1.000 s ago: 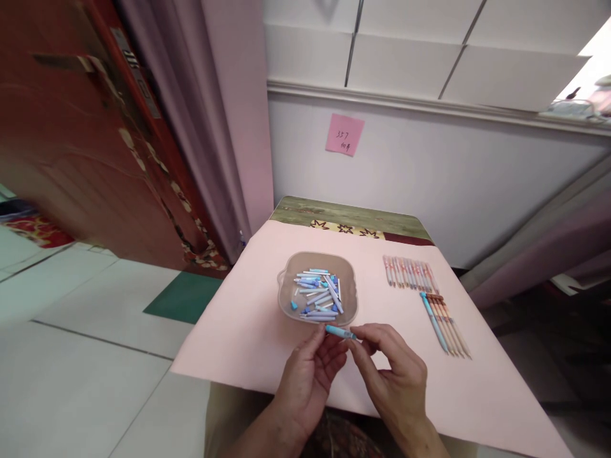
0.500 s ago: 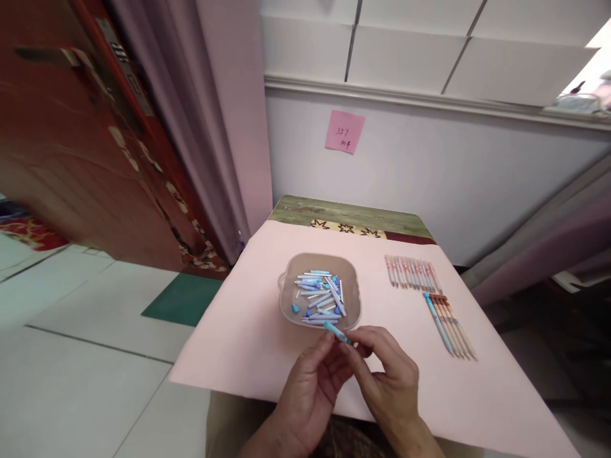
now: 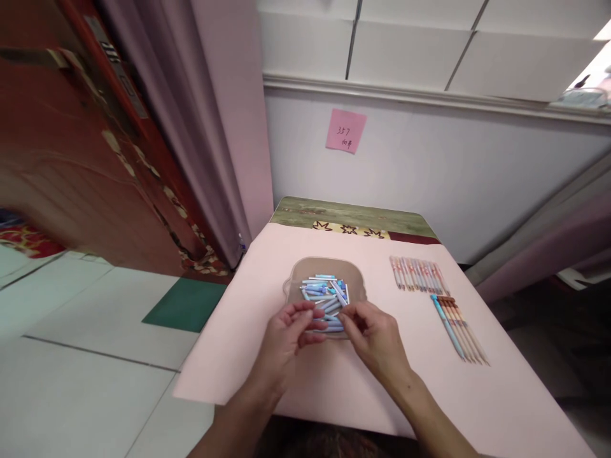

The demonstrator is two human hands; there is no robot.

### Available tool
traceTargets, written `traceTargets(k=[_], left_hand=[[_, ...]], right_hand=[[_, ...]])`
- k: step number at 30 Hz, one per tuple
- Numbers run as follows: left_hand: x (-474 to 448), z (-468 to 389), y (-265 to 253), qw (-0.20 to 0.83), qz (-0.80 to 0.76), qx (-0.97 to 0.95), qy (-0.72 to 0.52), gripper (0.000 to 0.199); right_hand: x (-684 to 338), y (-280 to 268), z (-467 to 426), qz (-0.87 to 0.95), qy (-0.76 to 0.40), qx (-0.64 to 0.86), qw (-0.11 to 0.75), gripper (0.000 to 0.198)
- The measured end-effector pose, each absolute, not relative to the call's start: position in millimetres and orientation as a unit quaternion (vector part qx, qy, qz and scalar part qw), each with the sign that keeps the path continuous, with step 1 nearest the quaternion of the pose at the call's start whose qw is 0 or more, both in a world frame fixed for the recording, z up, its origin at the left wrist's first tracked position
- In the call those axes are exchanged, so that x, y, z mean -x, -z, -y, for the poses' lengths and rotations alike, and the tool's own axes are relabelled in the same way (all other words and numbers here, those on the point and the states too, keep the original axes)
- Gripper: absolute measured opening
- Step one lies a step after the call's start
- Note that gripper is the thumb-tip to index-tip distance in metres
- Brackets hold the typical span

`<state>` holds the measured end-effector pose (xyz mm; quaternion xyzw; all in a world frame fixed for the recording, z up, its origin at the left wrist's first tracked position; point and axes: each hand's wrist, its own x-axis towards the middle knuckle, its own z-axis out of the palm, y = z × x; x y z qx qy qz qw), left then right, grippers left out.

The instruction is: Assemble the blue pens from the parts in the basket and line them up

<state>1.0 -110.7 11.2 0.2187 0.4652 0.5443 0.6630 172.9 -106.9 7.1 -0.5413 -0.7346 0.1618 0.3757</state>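
Both hands are over the near side of a clear plastic container (image 3: pixel 292 289) of loose blue pen parts (image 3: pixel 329 289). My left hand (image 3: pixel 289 331) has its thumb against the index finger, the other fingers loosely bent over the near rim. A light blue piece shows just above its fingertips; whether it is held I cannot tell. My right hand (image 3: pixel 375 331) is closed in a pinch at the container's near right, its thumb and index tips against the pen parts. What lies between those fingers is hidden.
Right of the container, a row of clear patterned pens (image 3: pixel 420 275) lies above a second row of brown-topped pens (image 3: pixel 465 331), with one blue pen (image 3: pixel 449 331) at its left. Pink paper (image 3: pixel 238 343) covers the table. Behind stands a wall with a pink note (image 3: pixel 345 131).
Both hands have moved forward from the near edge to over the container and come apart. The short light blue pen piece they held together no longer shows between them.
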Motion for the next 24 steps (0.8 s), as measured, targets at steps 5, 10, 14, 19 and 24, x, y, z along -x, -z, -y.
traceTargets(k=[5,10,14,19,24], left_hand=[[42.8,105.9,1.7,0.540,-0.492,-0.194,-0.654,0.024],[51.3,112.5,12.8,0.573,-0.494,-0.165,-0.633,0.027],[49.1,115.0,15.2,0.575,-0.497,-0.156,-0.630,0.028],[50.5,116.5,16.2,0.568,-0.508,-0.158,-0.628,0.028],[47.6,117.7,15.8,0.575,-0.506,-0.154,-0.624,0.028]], right_hand=[[-184.4,-8.6,74.8,0.745,-0.190,0.584,0.260,0.015],[-155.2,-0.6,40.1,0.783,-0.168,0.592,0.085,0.020],[-124.9,13.1,15.5,0.792,-0.161,0.588,0.020,0.018],[-95.8,25.8,0.8,0.794,-0.141,0.591,-0.019,0.024],[-83.3,30.2,0.2,0.788,-0.140,0.599,-0.017,0.021]])
